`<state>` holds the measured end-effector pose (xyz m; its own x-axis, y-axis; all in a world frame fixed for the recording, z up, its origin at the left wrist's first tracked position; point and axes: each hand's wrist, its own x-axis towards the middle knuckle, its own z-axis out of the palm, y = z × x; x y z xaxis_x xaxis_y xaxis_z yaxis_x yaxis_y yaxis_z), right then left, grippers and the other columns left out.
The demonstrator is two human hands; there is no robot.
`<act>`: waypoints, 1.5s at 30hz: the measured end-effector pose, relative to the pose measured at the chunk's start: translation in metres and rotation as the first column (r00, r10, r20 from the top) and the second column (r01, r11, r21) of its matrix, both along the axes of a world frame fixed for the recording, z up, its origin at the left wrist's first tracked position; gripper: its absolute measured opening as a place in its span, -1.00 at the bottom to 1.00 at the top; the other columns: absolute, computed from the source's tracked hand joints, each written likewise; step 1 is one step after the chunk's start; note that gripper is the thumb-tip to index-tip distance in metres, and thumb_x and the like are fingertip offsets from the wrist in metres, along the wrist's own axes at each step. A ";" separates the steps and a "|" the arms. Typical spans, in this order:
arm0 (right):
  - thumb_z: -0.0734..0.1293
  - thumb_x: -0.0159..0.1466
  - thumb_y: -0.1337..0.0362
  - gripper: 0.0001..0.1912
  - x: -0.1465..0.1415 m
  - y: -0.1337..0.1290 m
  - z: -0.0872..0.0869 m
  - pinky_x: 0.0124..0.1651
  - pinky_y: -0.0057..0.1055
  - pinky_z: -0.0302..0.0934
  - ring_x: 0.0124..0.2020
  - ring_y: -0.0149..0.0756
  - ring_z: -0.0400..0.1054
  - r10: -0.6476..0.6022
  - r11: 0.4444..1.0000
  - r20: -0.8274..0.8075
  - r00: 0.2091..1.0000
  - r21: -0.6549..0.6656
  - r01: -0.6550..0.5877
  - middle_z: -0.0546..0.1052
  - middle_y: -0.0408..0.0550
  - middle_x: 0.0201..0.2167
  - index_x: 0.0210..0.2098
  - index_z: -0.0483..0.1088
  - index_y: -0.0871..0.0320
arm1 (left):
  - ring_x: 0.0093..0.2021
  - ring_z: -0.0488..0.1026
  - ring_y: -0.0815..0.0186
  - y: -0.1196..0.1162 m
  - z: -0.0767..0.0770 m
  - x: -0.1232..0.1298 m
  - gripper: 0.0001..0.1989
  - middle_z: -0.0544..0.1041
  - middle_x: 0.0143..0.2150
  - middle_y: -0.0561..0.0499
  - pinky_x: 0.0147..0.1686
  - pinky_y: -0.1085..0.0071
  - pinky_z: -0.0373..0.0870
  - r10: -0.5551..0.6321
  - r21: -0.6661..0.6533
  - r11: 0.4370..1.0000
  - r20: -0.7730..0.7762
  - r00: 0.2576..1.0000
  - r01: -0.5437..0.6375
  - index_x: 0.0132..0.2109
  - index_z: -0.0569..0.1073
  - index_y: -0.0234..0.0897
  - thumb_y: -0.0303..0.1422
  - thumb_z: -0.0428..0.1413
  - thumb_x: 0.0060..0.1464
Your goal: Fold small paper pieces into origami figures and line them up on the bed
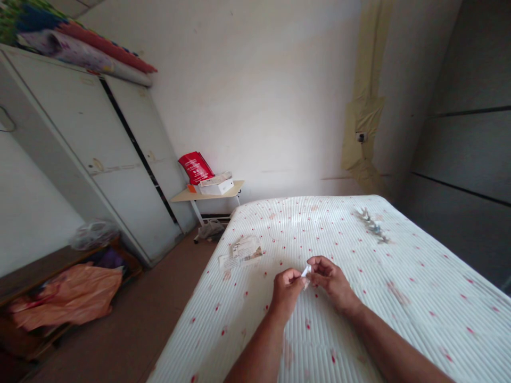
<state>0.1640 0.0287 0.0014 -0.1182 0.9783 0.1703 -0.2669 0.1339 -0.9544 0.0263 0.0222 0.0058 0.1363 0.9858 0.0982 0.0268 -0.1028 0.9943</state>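
Above the middle of the bed, both my hands meet at a small folded piece of white paper (306, 271). My left hand (286, 290) pinches its left side between thumb and forefinger. On the other side, my right hand (331, 282) grips it with thumb and fingertips. Much of the paper is covered by the fingers. Left of my hands, flat printed paper sheets (246, 250) lie on the white bed cover (319, 229) with red spots. Farther back on the right rests a row of small greyish folded-looking pieces (372, 224), too blurred to make out.
A small table (181, 196) beyond the bed's far left corner holds a white box (217, 186) and a red bag (195, 167). Grey cabinets (99, 159) stand on the left, with rolled mats (88, 53) on top. An orange plastic sheet (72, 298) lies on a low wooden bench.
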 end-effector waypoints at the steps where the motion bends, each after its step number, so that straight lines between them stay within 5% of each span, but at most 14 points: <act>1: 0.43 -0.03 0.22 -0.67 0.000 0.000 0.001 -0.51 -0.48 0.09 -0.58 -0.45 0.24 -0.002 1.000 0.005 1.000 0.001 0.002 0.35 -0.26 -0.57 -0.30 0.29 0.13 | -0.56 0.14 0.45 0.000 0.000 0.000 -0.84 0.27 -0.64 0.11 -0.52 0.51 0.06 -0.001 0.004 1.000 -0.005 1.000 0.001 -0.58 0.35 -0.34 -0.34 0.06 -0.18; 16: 0.41 0.00 0.18 -0.68 0.001 0.001 0.001 -0.54 -0.50 0.08 -0.59 -0.45 0.22 0.001 1.000 0.056 0.998 -0.013 0.000 0.38 -0.22 -0.58 -0.30 0.31 0.15 | -0.57 0.18 0.46 0.000 0.001 0.001 -0.87 0.32 -0.63 0.12 -0.53 0.53 0.07 0.008 0.012 1.000 0.023 1.000 -0.008 -0.55 0.39 -0.35 -0.37 0.08 -0.15; 25: 0.42 -0.03 0.18 -0.65 0.001 0.004 0.001 -0.53 -0.48 0.11 -0.59 -0.45 0.21 -0.072 0.997 0.010 0.997 -0.009 0.072 0.35 -0.23 -0.56 -0.28 0.30 0.12 | -0.44 0.39 0.35 0.001 0.002 0.003 -0.77 0.50 -0.47 0.00 -0.38 0.46 0.27 -0.025 -0.012 1.000 0.255 0.967 0.029 -0.30 0.45 -0.36 -0.41 0.14 -0.22; 31: 0.36 0.05 0.18 -0.80 0.011 0.003 0.006 -0.51 -0.48 0.08 -0.58 -0.47 0.16 -0.162 0.985 0.134 0.978 0.083 0.152 0.32 -0.21 -0.56 -0.42 0.32 0.16 | -0.46 0.40 0.36 0.002 0.000 -0.001 -0.77 0.48 -0.50 0.03 -0.38 0.47 0.27 0.063 -0.035 0.998 0.234 0.970 -0.056 -0.28 0.39 -0.33 -0.43 0.14 -0.21; 36: 0.36 0.05 0.12 -0.76 0.003 0.000 0.005 -0.55 -0.51 0.01 -0.61 -0.50 0.08 -0.068 0.997 0.235 0.970 0.042 0.060 0.27 -0.23 -0.62 -0.48 0.32 0.18 | -0.49 0.36 0.39 0.002 0.000 -0.001 -0.79 0.44 -0.54 0.08 -0.44 0.51 0.23 0.076 -0.009 0.997 0.207 0.975 -0.076 -0.31 0.34 -0.31 -0.43 0.12 -0.20; 45: 0.35 0.02 0.04 -0.68 -0.006 -0.005 0.012 -0.63 -0.53 -0.04 -0.69 -0.51 0.02 -0.094 0.995 0.290 0.953 -0.009 0.100 0.18 -0.28 -0.72 -0.58 0.23 0.14 | -0.47 0.32 0.42 0.002 -0.005 0.001 -0.87 0.40 -0.50 0.10 -0.45 0.54 0.20 0.080 0.121 0.988 0.146 0.986 -0.098 -0.32 0.35 -0.29 -0.43 0.09 -0.12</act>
